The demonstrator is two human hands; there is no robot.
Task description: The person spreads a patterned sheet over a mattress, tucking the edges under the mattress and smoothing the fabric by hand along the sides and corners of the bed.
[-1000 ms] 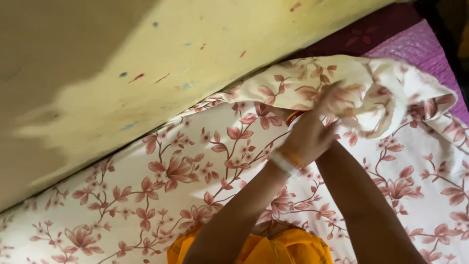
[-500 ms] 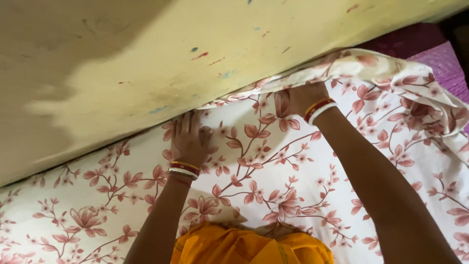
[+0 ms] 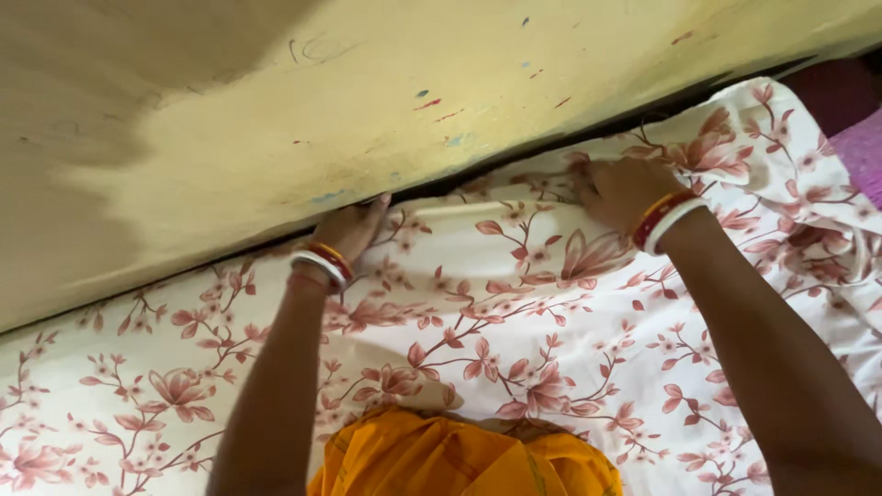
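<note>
A white bedsheet (image 3: 496,321) printed with pink flowers and leaves covers the mattress below me. My left hand (image 3: 351,230) is at the sheet's far edge, its fingers pushed down into the dark gap between mattress and wall. My right hand (image 3: 620,188) presses on the same edge further right, fingers curled into the cloth near the gap. Both wrists carry red and white bangles. Past my right hand, the sheet's corner (image 3: 781,138) lies rumpled.
A yellow wall (image 3: 367,83) with small paint specks runs along the far side of the bed. A purple mattress surface (image 3: 864,147) shows at the right edge. My orange garment (image 3: 459,459) is at the bottom.
Both hands went from holding up the bunched sheet corner to the wall-side edge. The corner now lies flatter, and my left hand's fingers have slid into the gap.
</note>
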